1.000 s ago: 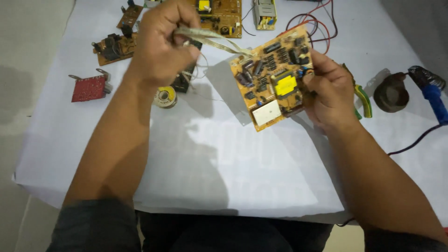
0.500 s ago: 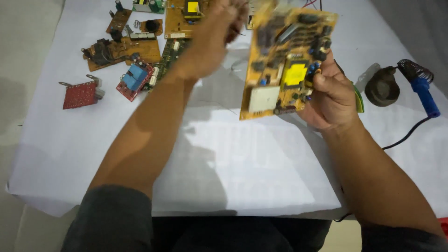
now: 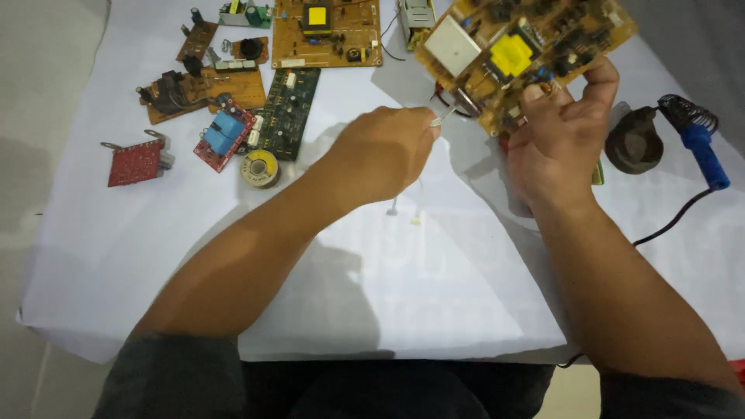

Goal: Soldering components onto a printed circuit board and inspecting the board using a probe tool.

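My right hand (image 3: 560, 132) grips the lower edge of a tan circuit board (image 3: 528, 46) with a yellow part and a white block on it, and holds it tilted above the table at the upper right. My left hand (image 3: 386, 153) is closed in the middle of the view, pinching a thin pale cable (image 3: 445, 118) that runs toward the board's lower left corner. Two small pale bits (image 3: 404, 212) lie on the white cloth just below that hand.
Several circuit boards lie at the far left: a red one (image 3: 134, 163), a dark green one (image 3: 285, 112), a large tan one (image 3: 326, 31). A solder spool (image 3: 259, 168) sits near them. A soldering iron with blue handle (image 3: 702, 143) and its stand (image 3: 635, 141) are at the right.
My left hand came down from above the board to the middle of the table, still pinching the cable. The board in my right hand has turned and shifted up to the right.
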